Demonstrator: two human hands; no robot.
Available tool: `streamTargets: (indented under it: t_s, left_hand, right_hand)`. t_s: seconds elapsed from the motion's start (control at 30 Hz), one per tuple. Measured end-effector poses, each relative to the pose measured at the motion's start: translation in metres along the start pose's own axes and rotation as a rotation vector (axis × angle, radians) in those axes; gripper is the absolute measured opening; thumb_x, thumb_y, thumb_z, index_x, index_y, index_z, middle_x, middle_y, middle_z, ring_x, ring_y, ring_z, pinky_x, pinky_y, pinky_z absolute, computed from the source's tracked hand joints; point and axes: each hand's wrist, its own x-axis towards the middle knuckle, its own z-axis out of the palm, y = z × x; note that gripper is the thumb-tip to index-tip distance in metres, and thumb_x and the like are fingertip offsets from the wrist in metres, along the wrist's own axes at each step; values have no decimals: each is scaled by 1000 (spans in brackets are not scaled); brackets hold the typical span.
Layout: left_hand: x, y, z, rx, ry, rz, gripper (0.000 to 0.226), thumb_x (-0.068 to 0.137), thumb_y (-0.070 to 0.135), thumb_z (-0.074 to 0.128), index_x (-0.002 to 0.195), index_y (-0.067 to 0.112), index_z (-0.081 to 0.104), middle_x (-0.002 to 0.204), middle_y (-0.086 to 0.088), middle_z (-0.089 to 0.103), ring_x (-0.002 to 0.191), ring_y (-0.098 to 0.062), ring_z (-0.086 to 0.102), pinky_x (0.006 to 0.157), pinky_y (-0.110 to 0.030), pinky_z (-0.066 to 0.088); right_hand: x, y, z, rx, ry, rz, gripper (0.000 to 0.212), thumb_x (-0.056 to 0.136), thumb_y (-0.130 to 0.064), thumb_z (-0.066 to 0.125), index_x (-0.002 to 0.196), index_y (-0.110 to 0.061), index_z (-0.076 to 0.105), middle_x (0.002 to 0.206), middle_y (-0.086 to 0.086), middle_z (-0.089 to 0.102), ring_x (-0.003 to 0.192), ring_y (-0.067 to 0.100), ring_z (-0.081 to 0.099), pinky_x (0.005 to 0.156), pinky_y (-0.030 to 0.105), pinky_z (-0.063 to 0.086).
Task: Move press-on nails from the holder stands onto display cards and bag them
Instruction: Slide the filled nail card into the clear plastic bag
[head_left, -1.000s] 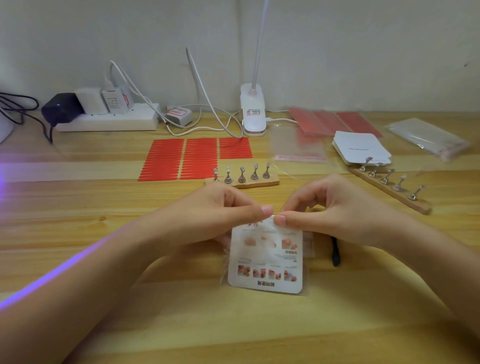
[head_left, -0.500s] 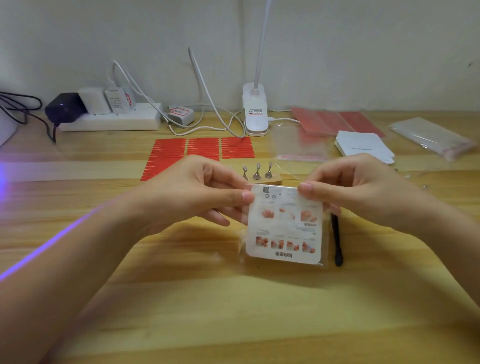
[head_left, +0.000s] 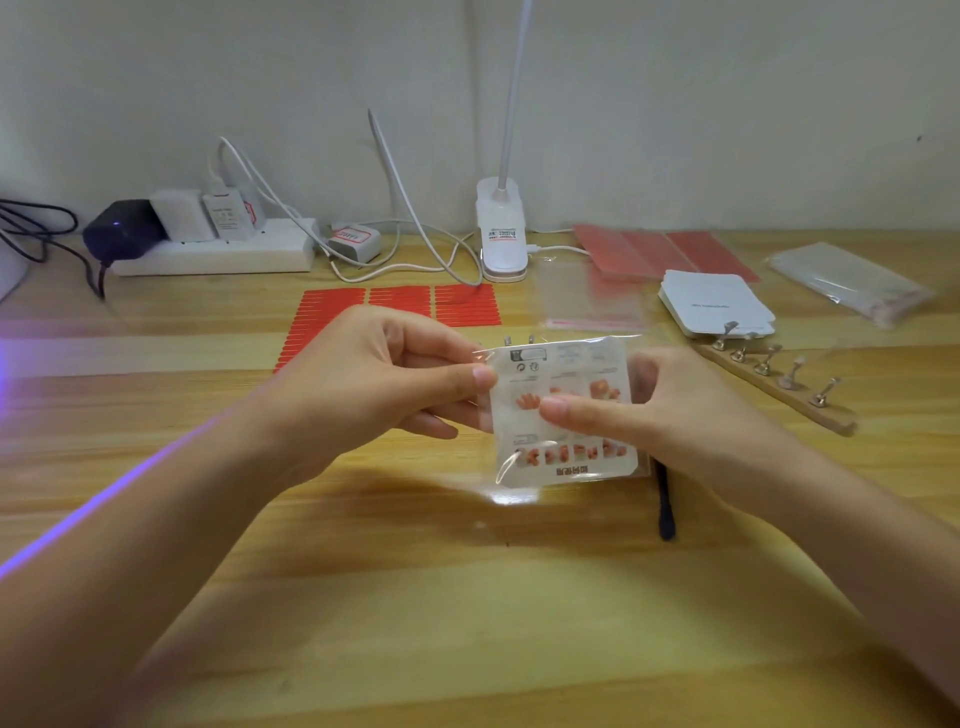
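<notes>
From the head camera, the left hand (head_left: 374, 379) pinches the left edge of a bagged display card (head_left: 563, 410), held upright above the wooden table (head_left: 467, 597). The right hand (head_left: 649, 415) grips its right side, thumb pressed across the front.

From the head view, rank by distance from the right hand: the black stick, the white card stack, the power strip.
From the right hand:
1. Black stick, just beneath its wrist on the table.
2. White card stack, behind it to the right.
3. Power strip, far left by the wall.
</notes>
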Motion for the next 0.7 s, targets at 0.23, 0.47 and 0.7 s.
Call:
streamTargets:
  t_s: [0.23,0.47,0.7]
  left_hand:
    - [0,-1,-4,-16,19,-8,17,62,25,68,76,20,75,75,-4,74,70,-13,71,52,-16,53]
    - [2,-3,-12,-56,74,-20,22,56,28,70,77,23,76,76,-4,74,68,-12,71,52,-16,53]
    - [3,-11,-1,-180,60,-91,26,61,36,70,79,19,75,84,-4,73,75,-12,70,50,-21,54]
  right_hand:
    - [0,-1,-7,92,-16,20,26,60,-38,70,80,-23,76,84,-2,75,80,13,71,68,29,58]
    - [1,2,-25,154,-183,81,38,80,-33,50,105,-10,68,105,7,71,99,21,67,87,31,53]
    - [3,3,-24,197,-111,81,32,78,-31,55,96,-11,73,100,8,72,94,22,69,78,25,56]
